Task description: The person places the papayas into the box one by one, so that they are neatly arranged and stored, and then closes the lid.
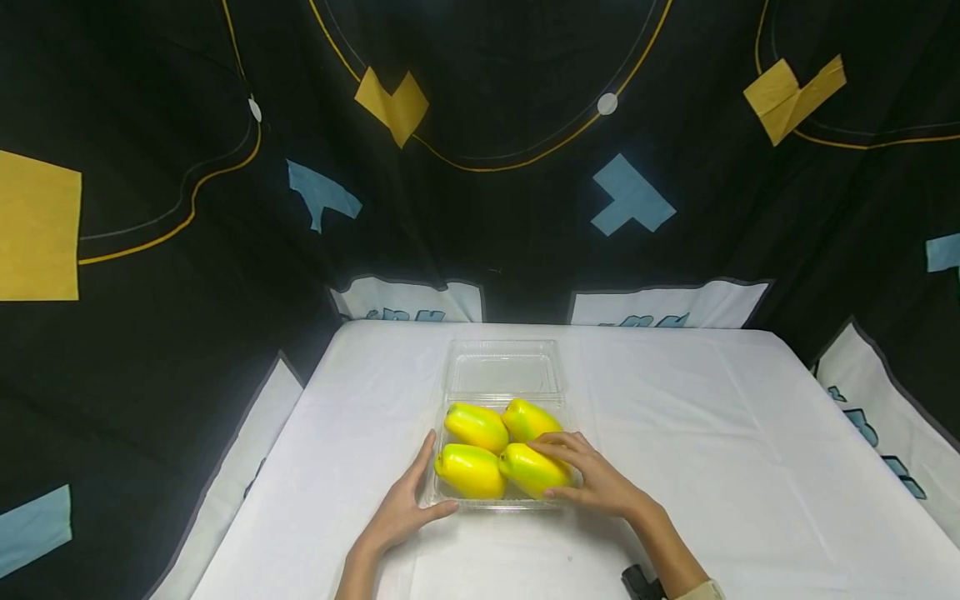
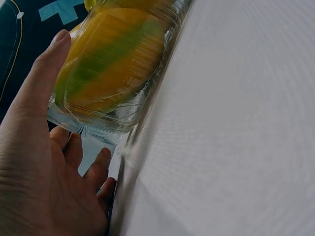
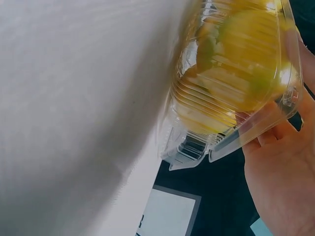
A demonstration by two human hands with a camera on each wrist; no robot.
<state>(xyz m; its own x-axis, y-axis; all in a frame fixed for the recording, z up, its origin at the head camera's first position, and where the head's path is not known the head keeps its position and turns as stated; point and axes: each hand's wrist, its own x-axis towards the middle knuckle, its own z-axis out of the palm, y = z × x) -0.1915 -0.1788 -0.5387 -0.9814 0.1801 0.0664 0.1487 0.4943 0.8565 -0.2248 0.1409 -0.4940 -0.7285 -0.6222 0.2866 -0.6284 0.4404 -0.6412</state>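
Several yellow-green mangoes lie in a clear plastic clamshell box (image 1: 501,505), two at the back and the others in front. My right hand (image 1: 600,483) holds the front-right mango (image 1: 531,468), fingers bent over its top and thumb at its near side. In the right wrist view, that hand (image 3: 283,162) is partly seen through the box wall. My left hand (image 1: 401,504) is around the box's front-left corner, beside the front-left mango (image 1: 471,472), with thumb and index finger spread. The left wrist view shows this hand's thumb (image 2: 49,73) close to the box corner.
The box's clear lid (image 1: 504,367) lies folded back behind the mangoes. A white cloth (image 1: 697,433) covers the table. Dark patterned fabric (image 1: 487,225) hangs behind and at the sides. A small black object (image 1: 640,581) sits by my right wrist.
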